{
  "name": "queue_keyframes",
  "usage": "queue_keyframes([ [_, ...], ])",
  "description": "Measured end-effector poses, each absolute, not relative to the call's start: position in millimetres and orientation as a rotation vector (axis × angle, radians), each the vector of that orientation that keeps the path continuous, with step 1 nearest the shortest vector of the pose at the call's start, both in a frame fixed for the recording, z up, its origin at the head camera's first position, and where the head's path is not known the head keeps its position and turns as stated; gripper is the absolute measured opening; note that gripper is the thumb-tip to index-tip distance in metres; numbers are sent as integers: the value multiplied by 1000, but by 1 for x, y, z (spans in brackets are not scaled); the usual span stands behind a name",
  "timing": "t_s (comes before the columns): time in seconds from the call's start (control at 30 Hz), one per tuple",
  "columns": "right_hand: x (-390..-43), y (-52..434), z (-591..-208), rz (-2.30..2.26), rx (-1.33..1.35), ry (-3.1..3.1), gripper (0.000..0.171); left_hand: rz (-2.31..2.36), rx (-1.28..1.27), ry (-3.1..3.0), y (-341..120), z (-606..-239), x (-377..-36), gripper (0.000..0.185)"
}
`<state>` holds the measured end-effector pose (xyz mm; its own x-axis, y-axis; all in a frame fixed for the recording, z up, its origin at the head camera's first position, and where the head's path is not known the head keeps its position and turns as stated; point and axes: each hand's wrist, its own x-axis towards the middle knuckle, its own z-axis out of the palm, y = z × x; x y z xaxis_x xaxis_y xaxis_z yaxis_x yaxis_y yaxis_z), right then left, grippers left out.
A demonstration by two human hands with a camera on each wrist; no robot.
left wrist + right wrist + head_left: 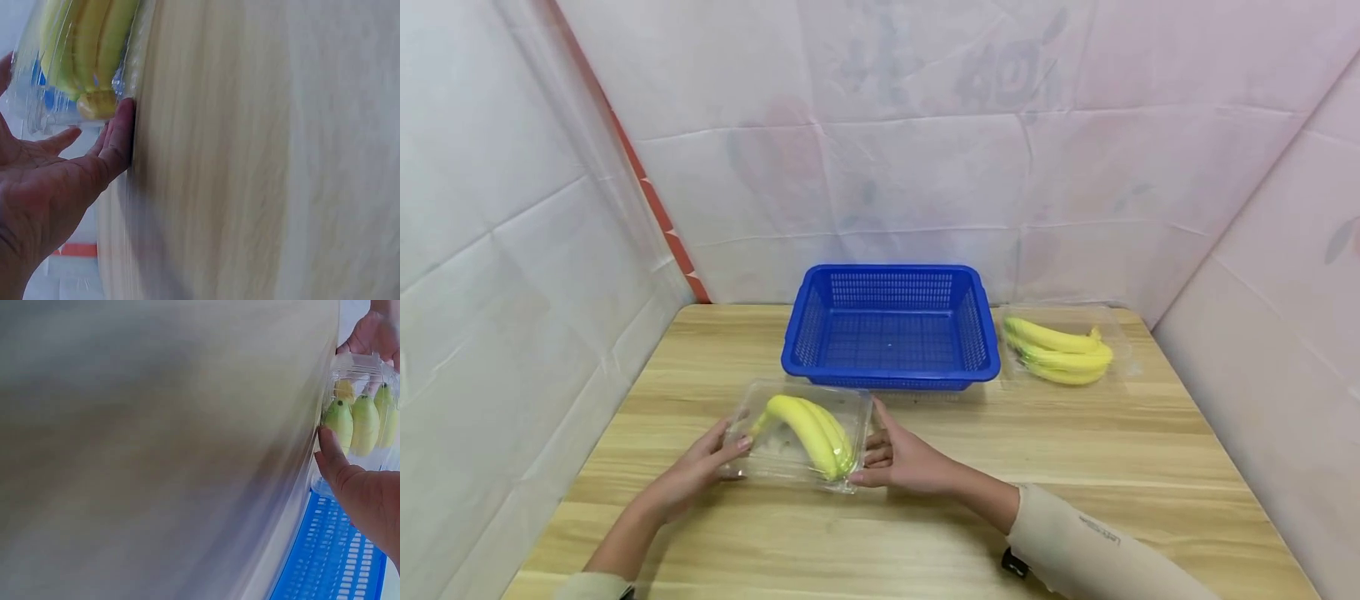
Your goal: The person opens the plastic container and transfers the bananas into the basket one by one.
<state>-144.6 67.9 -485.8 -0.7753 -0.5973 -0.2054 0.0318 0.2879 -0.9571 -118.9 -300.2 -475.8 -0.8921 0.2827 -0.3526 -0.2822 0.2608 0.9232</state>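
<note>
A clear plastic clamshell box (760,462) with a bunch of bananas (808,425) inside sits at the front left of the table, before the blue basket. My left hand (700,467) grips its left end, thumb over the top edge. At the right end, my right hand (910,458) holds the box between thumb and forefinger at its corners. In the left wrist view the left hand (62,181) has its fingers against the box's end and low edge. The right wrist view shows the right hand (359,487) at the opposite end, with the banana tips (364,425) showing through the plastic.
A blue plastic basket (891,375) with slotted walls stands at the back middle of the wooden table (1075,517). Right of it lies another clear box (1116,325) holding bananas (1063,354). Pale sheeting (917,183) hangs behind and at both sides.
</note>
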Motion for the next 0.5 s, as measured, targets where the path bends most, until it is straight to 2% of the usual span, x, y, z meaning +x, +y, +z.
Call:
queue_keyframes([
  [0.3,-143,95,-484,-1495,-493,2063,130,1667,51,2099,-275,-479,-114,79],
  [0.5,-147,106,-483,-1468,-497,2061,129,1624,115,2159,-267,-486,-111,101],
])
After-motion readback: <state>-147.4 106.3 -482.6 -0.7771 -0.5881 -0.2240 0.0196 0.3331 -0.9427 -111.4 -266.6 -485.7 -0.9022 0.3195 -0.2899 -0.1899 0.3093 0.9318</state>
